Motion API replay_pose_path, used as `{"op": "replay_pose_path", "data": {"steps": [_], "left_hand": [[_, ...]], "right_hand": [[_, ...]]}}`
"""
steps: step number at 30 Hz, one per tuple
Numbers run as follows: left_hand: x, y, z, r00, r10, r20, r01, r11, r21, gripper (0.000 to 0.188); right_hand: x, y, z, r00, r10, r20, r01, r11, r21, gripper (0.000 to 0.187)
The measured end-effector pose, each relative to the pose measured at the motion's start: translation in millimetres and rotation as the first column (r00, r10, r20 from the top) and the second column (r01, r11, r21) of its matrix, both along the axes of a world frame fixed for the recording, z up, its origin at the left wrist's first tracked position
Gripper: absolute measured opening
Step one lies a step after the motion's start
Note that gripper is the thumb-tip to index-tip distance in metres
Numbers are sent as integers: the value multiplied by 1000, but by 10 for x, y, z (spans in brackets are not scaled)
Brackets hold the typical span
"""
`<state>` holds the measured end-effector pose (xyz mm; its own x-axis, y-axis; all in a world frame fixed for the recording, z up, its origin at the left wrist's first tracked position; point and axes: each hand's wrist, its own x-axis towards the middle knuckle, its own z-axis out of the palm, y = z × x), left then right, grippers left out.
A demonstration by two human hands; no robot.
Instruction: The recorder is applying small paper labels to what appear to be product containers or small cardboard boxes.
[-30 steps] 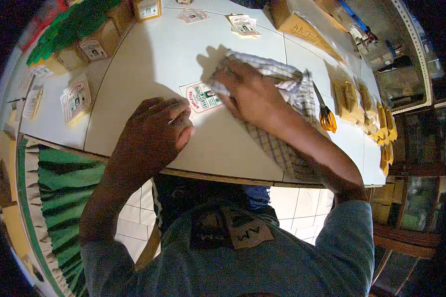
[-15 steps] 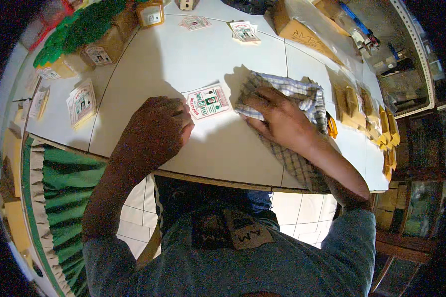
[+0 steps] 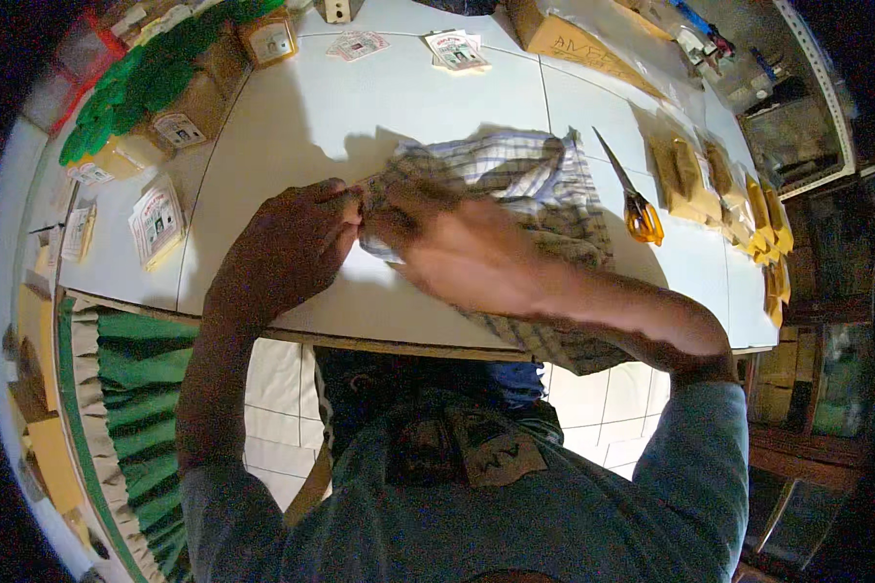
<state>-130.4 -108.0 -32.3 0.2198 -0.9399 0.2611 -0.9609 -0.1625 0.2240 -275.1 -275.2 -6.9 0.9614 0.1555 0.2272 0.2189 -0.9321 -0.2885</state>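
My right hand is closed on a blue-and-white checked cloth, blurred a little by motion. The cloth lies bunched over the middle of the white table, with one end hanging past the front edge. Right beside those fingers is my left hand, its fingers curled together at the cloth's left end; what they pinch is hidden. The printed label that lay between the hands is now covered by the cloth and fingers. Right of the cloth lie scissors with orange handles, blades pointing away from me.
Stacks of printed labels lie at the left and at the far side. Green-topped packs stand at the back left. A cardboard box is at the back right, above a row of brown filled packets.
My right hand has slid left with the cloth, over the label and up to my left hand. The scissors, partly covered by the cloth before, are now uncovered.
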Motion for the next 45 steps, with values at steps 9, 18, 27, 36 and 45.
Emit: {"op": "replay_pose_path", "data": {"steps": [9, 18, 27, 36, 45], "left_hand": [[-14, -1, 103, 998, -62, -5, 62, 996, -64, 12], [-4, -29, 137, 972, -5, -236, 14, 999, 37, 15], [-100, -102, 181, 999, -31, 9, 32, 999, -10, 16], [-97, -120, 104, 998, -45, -37, 45, 999, -6, 19], [-178, -258, 392, 961, -159, 227, 85, 949, 305, 40]], "right_hand": [[-34, -402, 9, 979, -105, -178, 94, 993, -65, 35], [-212, -558, 154, 967, -233, -102, 210, 957, -200, 39], [-49, -122, 234, 962, -7, 272, 21, 999, -48, 34], [-242, -684, 18, 996, -79, -43, 74, 992, -100, 37], [-440, -824, -51, 991, -86, 106, 83, 996, 38, 36]]}}
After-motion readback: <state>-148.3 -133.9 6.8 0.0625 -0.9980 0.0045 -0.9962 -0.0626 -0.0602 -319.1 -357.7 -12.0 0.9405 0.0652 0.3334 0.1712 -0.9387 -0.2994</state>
